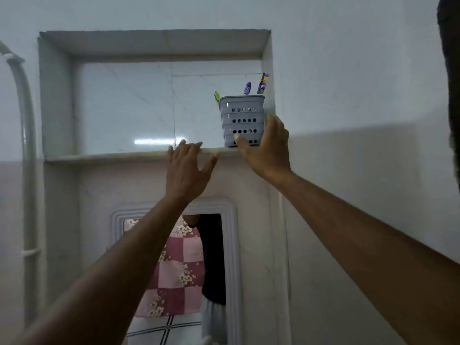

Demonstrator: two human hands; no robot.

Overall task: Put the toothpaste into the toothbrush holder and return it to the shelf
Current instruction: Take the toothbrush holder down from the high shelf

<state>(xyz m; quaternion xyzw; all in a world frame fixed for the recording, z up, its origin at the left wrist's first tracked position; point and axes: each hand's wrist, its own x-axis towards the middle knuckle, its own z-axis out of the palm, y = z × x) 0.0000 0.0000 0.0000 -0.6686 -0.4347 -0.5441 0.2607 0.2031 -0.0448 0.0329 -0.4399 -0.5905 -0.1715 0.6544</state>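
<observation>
A grey perforated toothbrush holder (242, 119) stands upright at the right end of the recessed wall shelf (112, 155), close to the niche's right wall. Purple brush heads (262, 83) and a green tip (216, 96) stick out of its top. No toothpaste tube can be told apart. My right hand (267, 148) is raised to the holder, thumb on its lower front and fingers along its right side. My left hand (188, 168) is up at the shelf's front edge, left of the holder, fingers spread and holding nothing.
The niche is tiled in white marble, bare to the left of the holder. A framed mirror (179, 270) hangs below the shelf and reflects a checked pink cloth. A white pipe (26, 145) runs down the left wall. A dark edge (451, 70) borders the far right.
</observation>
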